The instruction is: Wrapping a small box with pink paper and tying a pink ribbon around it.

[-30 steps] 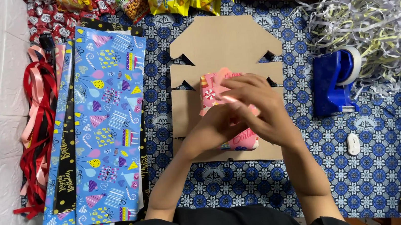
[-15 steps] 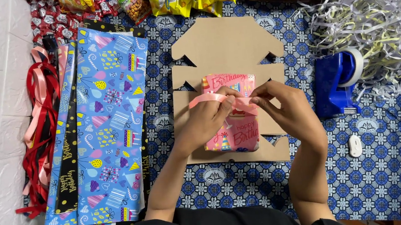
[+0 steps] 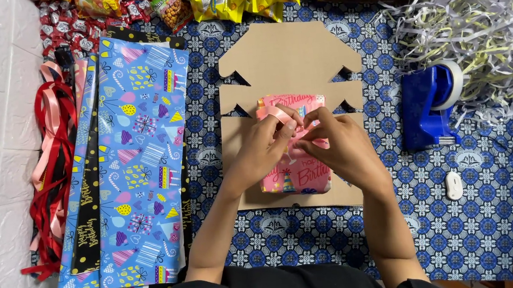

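Both hands, left hand (image 3: 263, 146) and right hand (image 3: 339, 148), have drawn together, now pinching pink ribbon (image 3: 279, 113) atop the pink wrapped gift (image 3: 297, 171).

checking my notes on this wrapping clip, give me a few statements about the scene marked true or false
1. Both hands, left hand and right hand, are on the pink wrapped gift. True.
2. The gift lies on a flat cardboard cutout. True.
3. The blue tape dispenser sits left of the gift. False: it is to the right.
4. The shredded paper is red. False: it is pale white and yellowish.
5. A pink ribbon is at the fingers. True.
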